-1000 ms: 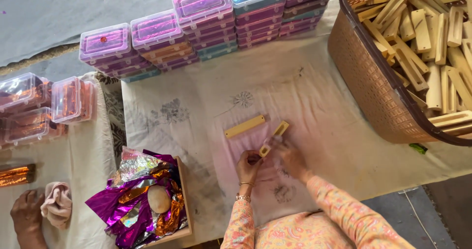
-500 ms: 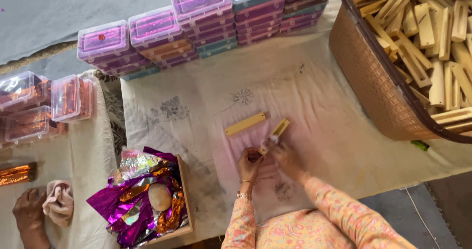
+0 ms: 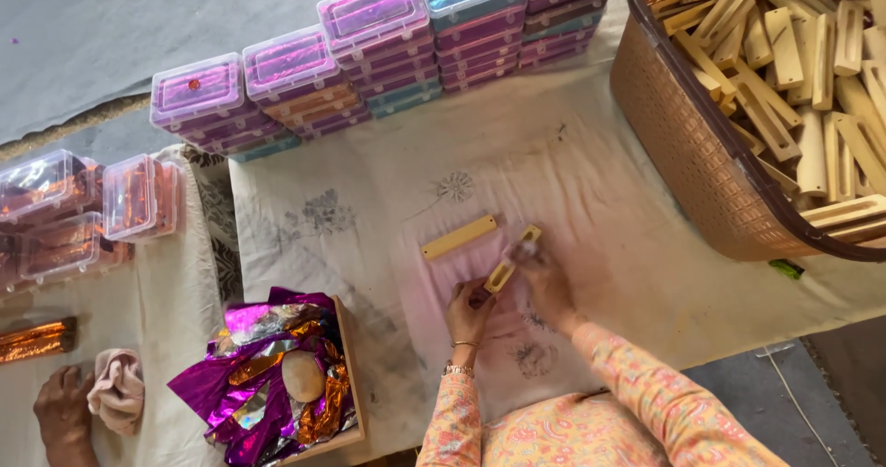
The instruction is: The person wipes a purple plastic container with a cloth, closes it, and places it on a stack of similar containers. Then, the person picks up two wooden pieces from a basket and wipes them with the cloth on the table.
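At frame centre, the left hand (image 3: 469, 308) and right hand (image 3: 544, 278) both pinch a slotted wooden piece (image 3: 510, 262) over the cloth. The brown basket (image 3: 683, 144) at upper right holds similar wooden pieces (image 3: 794, 70); a box (image 3: 349, 375) at lower left holds shiny foil (image 3: 268, 375).

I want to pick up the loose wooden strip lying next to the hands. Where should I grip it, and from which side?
Take the wooden strip at its middle, across its two long edges, from above. It lies flat on the cloth, long, narrow and clear of other things.
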